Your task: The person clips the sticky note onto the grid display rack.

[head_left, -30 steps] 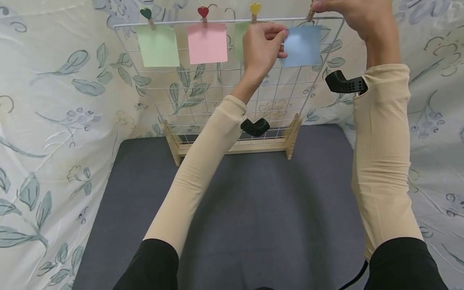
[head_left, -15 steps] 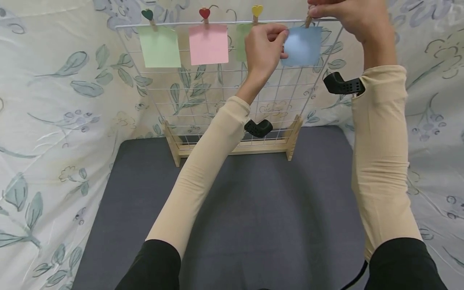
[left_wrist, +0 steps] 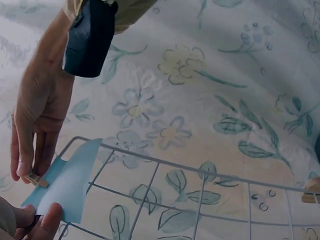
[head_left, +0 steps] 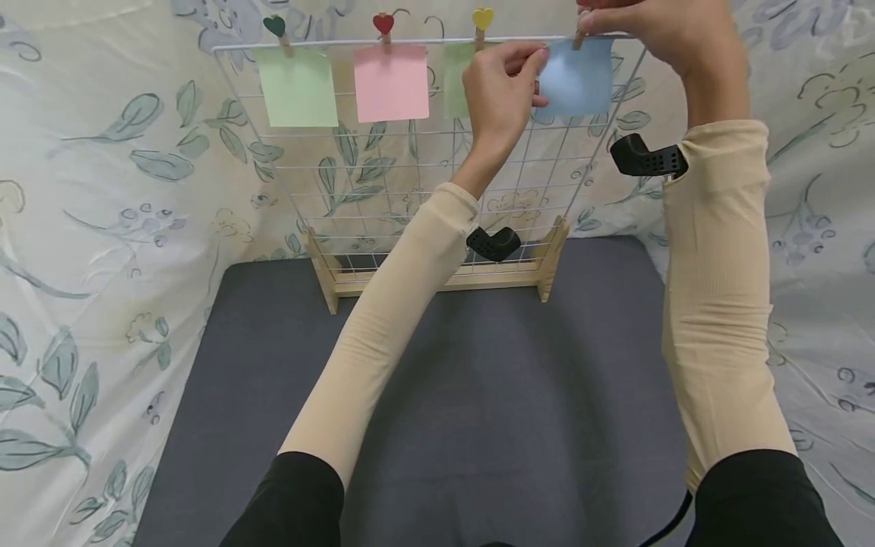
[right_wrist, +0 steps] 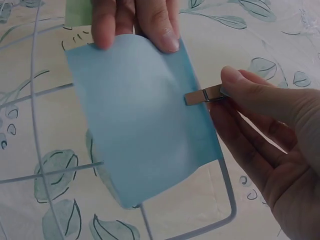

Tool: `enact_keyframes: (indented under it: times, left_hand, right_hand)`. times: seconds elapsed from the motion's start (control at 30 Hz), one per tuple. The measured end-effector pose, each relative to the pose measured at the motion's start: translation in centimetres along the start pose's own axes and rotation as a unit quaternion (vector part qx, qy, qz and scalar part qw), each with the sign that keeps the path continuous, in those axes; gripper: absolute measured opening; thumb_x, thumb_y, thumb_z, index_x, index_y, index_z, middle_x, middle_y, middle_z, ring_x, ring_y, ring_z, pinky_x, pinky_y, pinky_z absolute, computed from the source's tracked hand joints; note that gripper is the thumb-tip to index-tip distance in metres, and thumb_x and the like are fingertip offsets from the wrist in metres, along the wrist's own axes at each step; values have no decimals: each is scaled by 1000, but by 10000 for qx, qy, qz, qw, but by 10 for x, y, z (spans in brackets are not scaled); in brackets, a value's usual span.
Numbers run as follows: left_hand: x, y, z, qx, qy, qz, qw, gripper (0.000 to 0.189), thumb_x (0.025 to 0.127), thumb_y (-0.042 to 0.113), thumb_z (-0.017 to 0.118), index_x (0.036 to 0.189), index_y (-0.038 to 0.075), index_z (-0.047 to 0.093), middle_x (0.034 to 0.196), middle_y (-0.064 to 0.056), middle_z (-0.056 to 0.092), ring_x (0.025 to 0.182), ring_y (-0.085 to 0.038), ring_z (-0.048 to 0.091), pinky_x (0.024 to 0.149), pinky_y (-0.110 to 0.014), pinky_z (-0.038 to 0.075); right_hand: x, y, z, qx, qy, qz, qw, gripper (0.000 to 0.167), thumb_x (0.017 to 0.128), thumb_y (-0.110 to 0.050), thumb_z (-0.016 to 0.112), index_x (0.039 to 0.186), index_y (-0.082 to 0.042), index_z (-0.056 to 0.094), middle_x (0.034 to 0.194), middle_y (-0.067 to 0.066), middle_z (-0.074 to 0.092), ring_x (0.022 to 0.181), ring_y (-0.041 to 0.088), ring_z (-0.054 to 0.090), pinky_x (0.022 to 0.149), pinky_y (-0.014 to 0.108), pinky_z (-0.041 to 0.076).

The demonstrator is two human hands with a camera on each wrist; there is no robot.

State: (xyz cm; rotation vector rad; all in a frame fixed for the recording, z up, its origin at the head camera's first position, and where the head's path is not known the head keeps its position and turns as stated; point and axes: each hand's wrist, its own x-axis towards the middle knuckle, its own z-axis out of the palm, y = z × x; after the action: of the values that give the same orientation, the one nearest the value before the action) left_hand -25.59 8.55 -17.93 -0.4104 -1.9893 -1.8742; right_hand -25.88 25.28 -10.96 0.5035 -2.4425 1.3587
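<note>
A blue paper note [head_left: 577,80] lies against the top right of a white wire grid [head_left: 424,163]. My left hand [head_left: 502,95] pinches the note's left edge between thumb and fingers. With thumb and fingertips my right hand [head_left: 673,38] grips a small wooden clothespin [right_wrist: 204,95]. In the right wrist view its tip overlaps the note's top edge, by the grid's top wire. The left wrist view shows the clothespin [left_wrist: 37,180] and the bowed note [left_wrist: 70,182] from the side. Whatever decorates the clothespin's gripped end is hidden by my fingers.
Along the top wire hang a green note [head_left: 298,87] on a green-heart clothespin, a pink note [head_left: 391,83] on a red-heart one, and another green note [head_left: 456,80] on a yellow-heart one, partly behind my left hand. A wooden base [head_left: 437,281] holds the grid on the dark table [head_left: 478,410].
The blue note has shifted slightly up and to the right, with my left hand moving a little right. My right hand and the clothespin have moved slightly left onto the note's top edge.
</note>
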Motion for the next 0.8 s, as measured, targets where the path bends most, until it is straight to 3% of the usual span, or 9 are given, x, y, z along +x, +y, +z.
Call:
enact_keyframes:
  times: [0.23,0.37,0.43,0.53,0.63,0.8]
  left_hand:
    - [-5,-4,-2,-145,6,50,9999,21,94,11,65,111,-1,72,86,-10,72,60,-13,62,58,-17,58]
    - [-11,-10,-3,-234,-98,-120,9996,23,93,10,68,112,-2,71,87,-10,73,59,-16,63,58,-19,59]
    - [-14,-13,-3,-330,-185,-290,9989,22,92,10,70,111,-2,71,88,-10,73,59,-18,65,58,-20,59]
    - [-19,-18,-4,-525,-367,-558,9964,21,91,9,70,108,-3,71,88,-11,74,62,-21,67,59,-22,60]
    - [-23,-22,-6,-663,-543,-718,9937,18,90,8,71,105,-3,71,89,-13,73,63,-21,68,60,-24,61]
    - [-30,-28,-12,-795,-674,-765,9916,13,90,6,70,98,-5,72,84,-15,71,62,-23,67,60,-26,62]
  right_hand:
    - [-10,3,6,4,547,191,9983,34,90,-9,70,123,-16,67,111,-6,66,106,10,60,116,27,34]
    - [-19,8,7,422,1100,169,9929,36,89,-10,73,124,-16,66,113,-3,67,105,11,61,112,24,39]
    - [-25,13,8,1014,1487,63,9836,32,86,-8,75,117,-11,69,109,0,68,99,13,63,106,22,46]
    - [-33,23,10,2061,1903,-244,9595,24,82,-2,77,105,-1,73,97,7,70,86,18,64,91,22,55]
    - [-43,34,14,2670,1895,-413,9440,19,79,2,79,97,8,73,89,13,70,77,23,66,81,22,59]
    - [-57,48,25,2550,1509,-332,9545,22,79,-1,80,98,9,73,90,13,71,75,21,68,80,20,59]
